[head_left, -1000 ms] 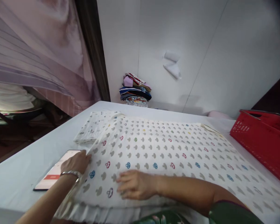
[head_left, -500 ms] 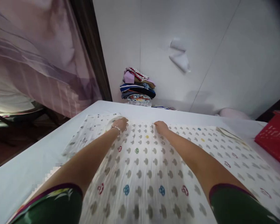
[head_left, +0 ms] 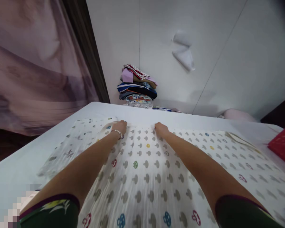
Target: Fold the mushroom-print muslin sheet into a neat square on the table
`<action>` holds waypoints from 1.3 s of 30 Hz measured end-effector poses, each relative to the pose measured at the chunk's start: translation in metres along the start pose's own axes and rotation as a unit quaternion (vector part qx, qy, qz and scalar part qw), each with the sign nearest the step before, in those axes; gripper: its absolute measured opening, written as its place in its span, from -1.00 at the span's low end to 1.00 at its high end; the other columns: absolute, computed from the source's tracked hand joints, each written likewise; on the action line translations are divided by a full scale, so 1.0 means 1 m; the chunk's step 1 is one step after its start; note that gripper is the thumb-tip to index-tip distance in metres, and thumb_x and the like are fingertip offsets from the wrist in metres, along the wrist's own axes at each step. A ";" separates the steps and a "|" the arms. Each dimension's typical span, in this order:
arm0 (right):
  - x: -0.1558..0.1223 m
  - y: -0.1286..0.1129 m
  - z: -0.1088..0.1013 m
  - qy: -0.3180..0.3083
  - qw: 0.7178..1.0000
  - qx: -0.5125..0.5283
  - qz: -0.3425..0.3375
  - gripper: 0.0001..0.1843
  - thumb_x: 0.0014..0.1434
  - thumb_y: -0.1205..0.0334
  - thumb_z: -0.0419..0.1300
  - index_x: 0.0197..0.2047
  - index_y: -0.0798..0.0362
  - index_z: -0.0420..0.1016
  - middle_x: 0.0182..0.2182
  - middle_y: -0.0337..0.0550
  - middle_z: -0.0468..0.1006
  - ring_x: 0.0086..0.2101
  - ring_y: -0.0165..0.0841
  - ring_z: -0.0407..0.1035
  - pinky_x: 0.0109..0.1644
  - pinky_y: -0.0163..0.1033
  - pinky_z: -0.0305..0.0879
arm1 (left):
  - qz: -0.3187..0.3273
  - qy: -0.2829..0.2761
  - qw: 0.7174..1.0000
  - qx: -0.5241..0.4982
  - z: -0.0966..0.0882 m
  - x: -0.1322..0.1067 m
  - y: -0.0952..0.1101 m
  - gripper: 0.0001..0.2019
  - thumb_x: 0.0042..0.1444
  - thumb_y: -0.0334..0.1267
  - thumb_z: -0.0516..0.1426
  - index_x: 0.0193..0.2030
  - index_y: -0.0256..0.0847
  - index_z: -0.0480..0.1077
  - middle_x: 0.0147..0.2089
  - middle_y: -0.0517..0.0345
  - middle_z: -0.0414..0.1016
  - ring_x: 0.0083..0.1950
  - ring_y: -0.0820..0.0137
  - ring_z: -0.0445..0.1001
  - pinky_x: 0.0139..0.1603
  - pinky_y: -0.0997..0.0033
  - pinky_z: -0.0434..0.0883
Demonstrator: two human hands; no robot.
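Observation:
A white cloth (head_left: 142, 171) printed with grey, red, blue and green mushrooms lies spread over a white table. My left hand (head_left: 120, 128), with a bracelet at the wrist, grips its far edge left of centre, fingers closed. My right hand (head_left: 161, 129) is closed on the same edge a little to the right. Between the two hands the edge runs nearly straight, and lengthwise creases show in the fabric below it. On the left, a portion with a different small print (head_left: 78, 136) lies flat beside my left forearm. The fingertips of both hands are hidden.
Behind the white table (head_left: 99, 109), a stack of folded clothes (head_left: 137, 87) stands against the wall. A red bag or box (head_left: 283, 142) sits at the right edge. A pinkish curtain (head_left: 38, 69) hangs at the left. White paper (head_left: 184, 52) is stuck on the wall.
The view has shifted slightly closer and lower over the cloth. Both hands keep hold of the far edge, with the left a little farther left and the gap between them about the same.

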State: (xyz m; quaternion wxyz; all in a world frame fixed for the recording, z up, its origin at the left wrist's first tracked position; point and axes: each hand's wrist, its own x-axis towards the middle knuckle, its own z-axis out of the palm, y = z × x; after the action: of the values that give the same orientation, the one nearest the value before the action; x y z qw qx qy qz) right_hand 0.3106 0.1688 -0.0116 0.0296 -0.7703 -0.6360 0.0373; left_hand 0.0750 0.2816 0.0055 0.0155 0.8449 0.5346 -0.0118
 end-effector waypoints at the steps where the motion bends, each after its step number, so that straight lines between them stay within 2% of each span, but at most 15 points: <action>1: -0.002 -0.001 -0.001 0.005 1.000 -0.001 0.002 -0.76 0.18 0.40 0.01 -0.10 0.08 0.38 -0.11 0.00 0.42 -0.17 -0.27 0.40 -0.20 -0.29 0.26 | -0.015 0.003 1.000 -0.009 -0.002 -0.001 0.000 -0.76 0.11 -0.30 0.00 -0.09 -0.19 0.38 -0.01 -0.10 0.42 -0.02 0.21 0.44 -0.09 0.26 0.38; 5: -0.008 -0.004 -0.011 0.027 0.999 0.002 0.025 -0.70 0.20 0.45 -0.08 -0.03 0.09 0.28 -0.14 0.02 0.45 -0.17 -0.25 0.40 -0.18 -0.25 0.26 | -0.069 0.026 0.997 -0.036 -0.016 0.002 0.000 -0.75 0.13 -0.29 -0.02 -0.08 -0.22 0.36 -0.10 -0.09 0.50 -0.08 0.26 0.48 -0.16 0.37 0.40; 10: 0.003 -0.005 -0.017 0.047 0.997 0.009 0.062 -0.65 0.20 0.47 -0.13 0.04 0.09 0.21 -0.09 0.06 0.41 -0.13 -0.21 0.37 -0.14 -0.20 0.24 | -0.097 0.055 0.993 -0.041 -0.032 0.020 0.003 -0.69 0.14 -0.35 -0.05 0.00 -0.28 0.34 -0.02 -0.18 0.46 0.01 0.23 0.44 -0.09 0.33 0.38; 12: 0.007 -0.006 -0.012 0.040 0.997 0.013 0.070 -0.65 0.18 0.47 -0.09 0.02 0.07 0.23 -0.10 0.04 0.42 -0.14 -0.22 0.38 -0.15 -0.20 0.25 | -0.094 0.044 0.994 -0.039 -0.028 0.026 0.005 -0.69 0.11 -0.39 -0.02 -0.01 -0.28 0.36 -0.02 -0.20 0.46 0.02 0.20 0.44 -0.09 0.30 0.39; 15: 0.008 -0.005 0.001 0.027 0.997 0.016 0.073 -0.70 0.16 0.46 -0.04 -0.06 0.05 0.30 -0.13 0.00 0.43 -0.16 -0.25 0.39 -0.18 -0.24 0.24 | -0.083 0.023 0.996 -0.036 -0.013 0.030 0.005 -0.70 0.06 -0.42 0.02 -0.06 -0.28 0.39 -0.03 -0.20 0.47 0.00 0.17 0.45 -0.11 0.27 0.39; 21: 0.008 -0.003 0.014 0.040 0.996 0.011 0.082 -0.70 0.18 0.46 -0.09 -0.06 0.04 0.28 -0.11 -0.03 0.40 -0.17 -0.27 0.38 -0.20 -0.25 0.24 | -0.072 0.049 0.995 -0.040 0.011 0.036 0.000 -0.68 0.15 -0.36 -0.07 -0.01 -0.26 0.36 0.01 -0.18 0.44 0.01 0.19 0.44 -0.08 0.25 0.38; 27: 0.010 -0.008 0.020 0.054 0.994 -0.004 0.094 -0.69 0.19 0.48 -0.09 -0.03 0.05 0.24 -0.09 0.02 0.35 -0.21 -0.28 0.40 -0.20 -0.24 0.25 | -0.067 0.054 0.995 -0.046 0.016 0.035 0.000 -0.67 0.14 -0.38 -0.09 -0.03 -0.24 0.39 0.04 -0.17 0.39 -0.01 0.20 0.44 -0.09 0.25 0.38; 32: 0.007 -0.013 0.015 0.051 0.995 -0.010 0.089 -0.66 0.17 0.48 -0.07 -0.01 0.03 0.25 -0.06 0.01 0.31 -0.24 -0.30 0.41 -0.20 -0.23 0.27 | -0.056 0.037 0.997 -0.045 0.014 0.032 -0.001 -0.64 0.09 -0.42 -0.05 -0.02 -0.19 0.41 0.08 -0.14 0.38 0.01 0.18 0.43 -0.06 0.21 0.38; 35: 0.001 -0.019 0.011 0.072 0.997 -0.007 0.039 -0.60 0.17 0.48 -0.08 0.05 0.03 0.24 0.01 0.03 0.27 -0.19 -0.31 0.38 -0.18 -0.23 0.26 | -0.065 0.027 0.996 -0.046 0.012 0.034 -0.001 -0.64 0.10 -0.40 -0.05 0.00 -0.23 0.41 0.06 -0.19 0.40 0.01 0.15 0.44 -0.07 0.18 0.39; 37: -0.003 -0.024 0.011 0.087 0.995 0.003 -0.045 -0.64 0.21 0.41 -0.07 0.06 0.02 0.26 0.06 0.01 0.26 -0.08 -0.28 0.30 -0.09 -0.22 0.24 | -0.069 0.025 0.996 -0.049 0.013 0.037 -0.001 -0.65 0.13 -0.37 -0.07 0.00 -0.24 0.40 0.06 -0.20 0.40 0.00 0.13 0.44 -0.09 0.17 0.39; 39: -0.005 -0.029 0.013 0.075 0.990 0.018 -0.114 -0.70 0.26 0.27 -0.06 0.03 0.00 0.32 0.07 -0.04 0.28 0.02 -0.26 0.20 0.02 -0.18 0.17 | -0.073 0.029 0.996 -0.051 0.013 0.038 -0.001 -0.65 0.14 -0.36 -0.08 0.00 -0.24 0.40 0.07 -0.19 0.39 -0.01 0.14 0.45 -0.09 0.18 0.40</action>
State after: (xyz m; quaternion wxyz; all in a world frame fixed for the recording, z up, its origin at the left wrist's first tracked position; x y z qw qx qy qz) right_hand 0.2803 0.1691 -0.0217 0.0956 -0.6927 -0.7148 -0.0130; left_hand 0.0903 0.3155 -0.0092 0.0427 0.8019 0.5947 0.0389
